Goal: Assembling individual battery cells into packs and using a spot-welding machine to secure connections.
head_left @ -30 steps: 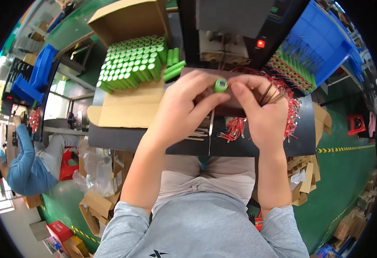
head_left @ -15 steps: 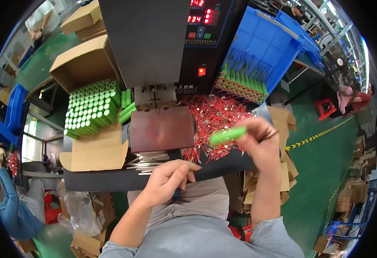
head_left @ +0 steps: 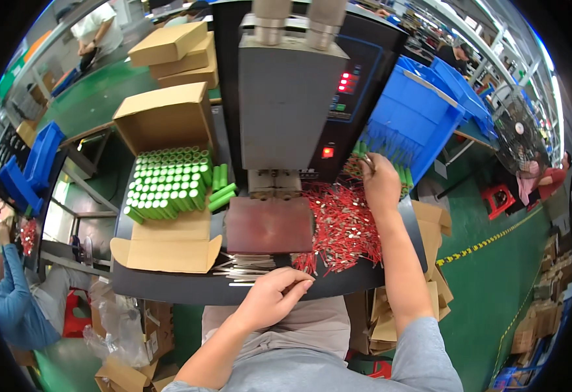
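Note:
My right hand [head_left: 382, 183] reaches over the blue bin [head_left: 423, 98] at the back right. Its fingers are pinched at the end of a green battery cell [head_left: 362, 147] among rows of similar cells with dark wires; the fingers partly hide it. Near the table's front edge, my left hand [head_left: 276, 297] has thumb and fingers pressed together. Anything between those fingertips is too small to make out. Beside them lies a pile of red wire leads [head_left: 341, 228] with metal ends. Thin metal strips [head_left: 247, 266] lie under the front of the reddish-brown block [head_left: 270, 225].
A grey and black machine [head_left: 292, 104] with lit red digits stands behind the block. On the left, an open cardboard box [head_left: 162, 108] holds upright green cells [head_left: 168, 183], with several loose cells [head_left: 222, 196] beside it. Cardboard [head_left: 384, 320] lies below the table's right end.
My right hand has carried the green battery cell up and away from over the red leads to the blue bin. My left hand stays near the front edge. The view has shifted.

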### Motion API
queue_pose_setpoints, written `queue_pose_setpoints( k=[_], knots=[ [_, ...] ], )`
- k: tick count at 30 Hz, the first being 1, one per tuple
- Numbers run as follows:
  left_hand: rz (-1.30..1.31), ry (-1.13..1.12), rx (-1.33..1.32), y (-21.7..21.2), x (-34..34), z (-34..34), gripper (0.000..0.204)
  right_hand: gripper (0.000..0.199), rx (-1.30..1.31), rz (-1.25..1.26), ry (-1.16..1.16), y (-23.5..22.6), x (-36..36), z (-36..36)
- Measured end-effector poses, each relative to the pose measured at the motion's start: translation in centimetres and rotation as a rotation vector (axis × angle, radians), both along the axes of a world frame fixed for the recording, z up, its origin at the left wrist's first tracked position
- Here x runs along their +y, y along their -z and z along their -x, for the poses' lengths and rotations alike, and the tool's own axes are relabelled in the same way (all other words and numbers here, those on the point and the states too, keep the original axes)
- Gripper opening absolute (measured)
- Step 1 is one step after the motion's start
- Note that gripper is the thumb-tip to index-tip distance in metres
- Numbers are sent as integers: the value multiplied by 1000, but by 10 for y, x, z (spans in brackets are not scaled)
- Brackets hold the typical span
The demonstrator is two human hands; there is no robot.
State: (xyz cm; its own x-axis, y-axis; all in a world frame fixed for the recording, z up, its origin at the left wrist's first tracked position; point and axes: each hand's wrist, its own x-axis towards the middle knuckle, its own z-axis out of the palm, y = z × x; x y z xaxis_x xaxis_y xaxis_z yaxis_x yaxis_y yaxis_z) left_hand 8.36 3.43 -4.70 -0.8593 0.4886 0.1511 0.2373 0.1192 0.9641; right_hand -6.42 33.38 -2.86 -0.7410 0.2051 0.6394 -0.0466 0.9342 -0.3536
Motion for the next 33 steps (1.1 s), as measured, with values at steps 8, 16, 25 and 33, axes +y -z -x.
queue_pose_setpoints(
  k=[8, 16, 25, 33],
  knots=[
    [-5, -22, 27, 1, -5, 1, 13, 23, -67, 545, -145, -19, -36, -53],
    [-164, -78, 183, -11, -16, -11, 8, 29, -559, 1136, -787, -24, -82, -151],
    [124, -992, 227, -28, -163, 70, 52, 28, -661, 1206, -738, 8, -110, -162],
    [654, -1034, 333, 11, -200, 74, 69, 9, -507, 1198, -717, 27, -117, -162]
  ],
)
